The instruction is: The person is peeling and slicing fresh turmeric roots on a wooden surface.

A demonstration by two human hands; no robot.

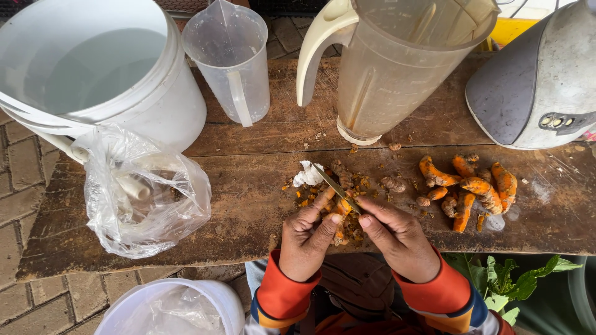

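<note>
My left hand (305, 236) pinches an orange turmeric root (342, 207) over the near edge of a worn wooden table (248, 205). My right hand (397, 237) grips a small knife (335, 183) whose blade lies against the root and points up to the left. Under both hands sits a heap of orange and brown peelings (347, 186) and a bit of white paper (308, 175). A pile of peeled turmeric roots (472, 186) lies to the right of my right hand. Both sleeves are orange.
A white bucket (99, 74) stands at the back left, a clear jug (233, 59) beside it, a blender jar (397, 62) behind the peelings, a grey appliance (540, 80) at the right. A clear plastic bag (143, 192) lies left. Another bucket (174, 310) sits below on brick paving; green leaves (515, 282) are at the lower right.
</note>
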